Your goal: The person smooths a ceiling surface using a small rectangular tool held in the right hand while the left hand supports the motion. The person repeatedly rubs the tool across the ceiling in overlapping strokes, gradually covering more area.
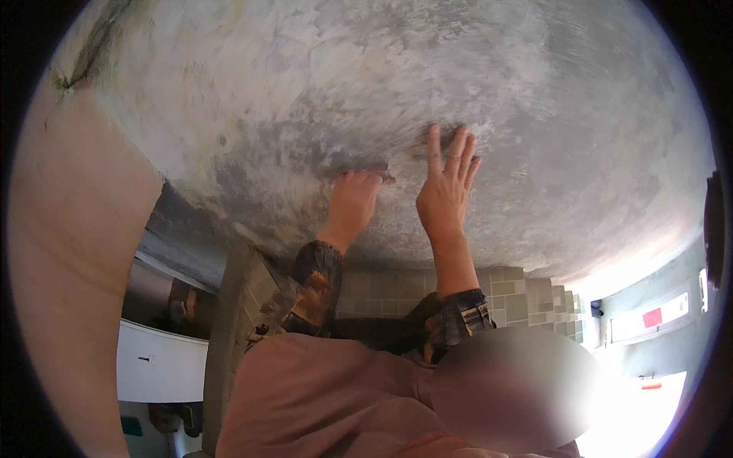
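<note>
Before me spreads a mottled grey plaster surface [366, 91], rough and patchy with pale streaks. My left hand [353, 204] is closed against it, gripping a thin flat reddish-brown piece [388, 177]. Only an edge of that piece shows past the knuckles, so its kind is unclear. To the right, my right hand [447, 191] has its fingers stretched out and spread, laid against the same surface with nothing in them. Both forearms come from dark patterned sleeves.
Grey-green tiles [397, 286] run along the plaster's lower edge. A smooth pinkish panel [72, 252] curves down the left. Below it are a recess and a white drawer front [160, 362]. A bright window [649, 317] lies at the right.
</note>
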Demonstrator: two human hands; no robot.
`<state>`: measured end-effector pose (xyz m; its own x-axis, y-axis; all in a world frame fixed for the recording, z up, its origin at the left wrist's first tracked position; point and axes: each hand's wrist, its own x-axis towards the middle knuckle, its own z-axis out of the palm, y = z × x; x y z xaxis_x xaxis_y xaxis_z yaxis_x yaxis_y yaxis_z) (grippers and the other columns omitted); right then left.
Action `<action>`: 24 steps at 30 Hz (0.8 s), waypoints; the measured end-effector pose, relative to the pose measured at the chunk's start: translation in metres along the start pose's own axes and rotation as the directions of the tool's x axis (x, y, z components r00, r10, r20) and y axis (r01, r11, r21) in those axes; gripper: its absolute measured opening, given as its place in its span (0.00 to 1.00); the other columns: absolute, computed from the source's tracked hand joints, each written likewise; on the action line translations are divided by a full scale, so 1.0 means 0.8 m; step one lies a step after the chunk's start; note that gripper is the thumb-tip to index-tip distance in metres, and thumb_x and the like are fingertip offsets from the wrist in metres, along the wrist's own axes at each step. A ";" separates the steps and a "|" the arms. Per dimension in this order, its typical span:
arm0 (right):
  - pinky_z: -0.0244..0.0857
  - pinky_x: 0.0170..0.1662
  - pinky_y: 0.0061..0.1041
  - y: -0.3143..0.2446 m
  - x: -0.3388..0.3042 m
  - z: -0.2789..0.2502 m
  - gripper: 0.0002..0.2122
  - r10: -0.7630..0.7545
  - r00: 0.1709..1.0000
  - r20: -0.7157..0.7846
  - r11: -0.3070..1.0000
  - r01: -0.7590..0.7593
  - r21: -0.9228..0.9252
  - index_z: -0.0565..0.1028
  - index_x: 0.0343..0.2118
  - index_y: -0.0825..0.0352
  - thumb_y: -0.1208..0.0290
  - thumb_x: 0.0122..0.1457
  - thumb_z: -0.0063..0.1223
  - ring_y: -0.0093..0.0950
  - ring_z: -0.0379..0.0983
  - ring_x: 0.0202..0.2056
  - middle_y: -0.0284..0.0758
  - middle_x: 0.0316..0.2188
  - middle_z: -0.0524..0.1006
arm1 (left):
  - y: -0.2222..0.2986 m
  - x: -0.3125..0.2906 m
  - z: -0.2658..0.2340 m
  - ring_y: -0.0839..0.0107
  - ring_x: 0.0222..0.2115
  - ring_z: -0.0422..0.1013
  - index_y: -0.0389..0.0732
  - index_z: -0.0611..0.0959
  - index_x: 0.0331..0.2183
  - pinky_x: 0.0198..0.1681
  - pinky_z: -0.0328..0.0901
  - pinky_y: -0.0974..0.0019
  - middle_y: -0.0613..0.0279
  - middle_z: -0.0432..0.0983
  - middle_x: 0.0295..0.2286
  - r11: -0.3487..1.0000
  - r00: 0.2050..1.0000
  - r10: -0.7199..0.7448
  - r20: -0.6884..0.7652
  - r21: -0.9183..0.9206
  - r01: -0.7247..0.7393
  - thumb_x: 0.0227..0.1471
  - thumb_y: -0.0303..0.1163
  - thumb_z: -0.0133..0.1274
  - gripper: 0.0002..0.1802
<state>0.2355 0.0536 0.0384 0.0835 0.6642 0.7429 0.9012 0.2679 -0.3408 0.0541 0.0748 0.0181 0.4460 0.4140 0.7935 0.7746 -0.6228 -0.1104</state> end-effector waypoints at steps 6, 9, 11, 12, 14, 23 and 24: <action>0.29 0.67 0.60 -0.012 -0.006 0.004 0.41 -0.054 0.996 0.068 0.997 0.057 -0.044 0.51 0.69 0.50 0.90 0.50 0.37 0.51 0.32 0.69 0.47 0.70 0.38 | -0.005 0.018 -0.003 0.52 0.36 0.70 0.40 0.78 0.40 0.43 0.62 0.51 0.54 0.73 0.32 0.992 0.991 -0.123 -0.042 0.002 0.123 0.49 0.23 0.55 0.12; 0.30 0.66 0.61 -0.012 -0.005 0.006 0.41 -0.058 0.998 0.034 0.998 0.059 -0.032 0.53 0.68 0.50 0.89 0.49 0.40 0.52 0.34 0.69 0.47 0.70 0.39 | 0.008 -0.001 -0.002 0.54 0.36 0.69 0.41 0.77 0.37 0.41 0.62 0.52 0.55 0.72 0.32 0.996 0.995 -0.088 0.040 -0.019 0.089 0.47 0.22 0.54 0.11; 0.31 0.66 0.62 -0.012 -0.005 0.009 0.41 -0.059 0.998 0.008 0.998 0.059 -0.021 0.54 0.67 0.51 0.88 0.48 0.42 0.52 0.35 0.69 0.47 0.69 0.40 | 0.008 -0.008 0.001 0.55 0.36 0.68 0.41 0.77 0.35 0.39 0.61 0.53 0.56 0.72 0.32 0.998 0.999 -0.043 0.031 -0.033 0.044 0.46 0.22 0.54 0.11; 0.31 0.66 0.62 -0.012 -0.005 0.009 0.41 -0.057 0.998 0.004 0.998 0.057 -0.008 0.54 0.67 0.51 0.89 0.48 0.42 0.52 0.35 0.69 0.47 0.69 0.40 | 0.005 -0.008 0.002 0.55 0.36 0.68 0.42 0.77 0.35 0.39 0.61 0.53 0.56 0.72 0.32 0.999 0.999 -0.032 0.006 -0.026 0.032 0.45 0.22 0.54 0.11; 0.31 0.66 0.62 -0.011 -0.007 0.010 0.41 -0.057 0.998 0.016 0.998 0.057 0.000 0.54 0.68 0.50 0.89 0.48 0.41 0.52 0.34 0.69 0.47 0.70 0.39 | 0.000 -0.002 0.000 0.55 0.37 0.68 0.41 0.77 0.36 0.40 0.61 0.53 0.56 0.72 0.32 0.997 0.996 -0.075 -0.042 -0.029 0.073 0.46 0.22 0.55 0.12; 0.53 0.64 0.45 -0.023 -0.004 -0.014 0.29 -0.214 0.940 -0.264 0.907 0.292 0.305 0.70 0.56 0.65 0.91 0.49 0.38 0.44 0.59 0.62 0.45 0.58 0.66 | 0.012 0.046 -0.032 0.56 0.42 0.68 0.40 0.78 0.33 0.44 0.63 0.54 0.57 0.72 0.37 0.999 0.993 0.002 -0.119 -0.051 -0.008 0.42 0.22 0.58 0.12; 0.58 0.62 0.43 -0.027 -0.007 -0.016 0.26 -0.262 0.925 -0.276 0.849 0.357 0.390 0.72 0.53 0.66 0.90 0.49 0.39 0.43 0.64 0.59 0.44 0.54 0.69 | 0.014 0.049 -0.030 0.56 0.44 0.68 0.40 0.78 0.33 0.45 0.63 0.54 0.58 0.72 0.37 0.997 0.989 0.020 -0.149 -0.066 -0.030 0.42 0.22 0.58 0.12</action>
<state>0.2213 0.0351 0.0494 -0.0417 0.3510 0.9354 0.6287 0.7369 -0.2485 0.0693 0.0684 0.0620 0.3900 0.2980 0.8713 0.7293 -0.6776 -0.0947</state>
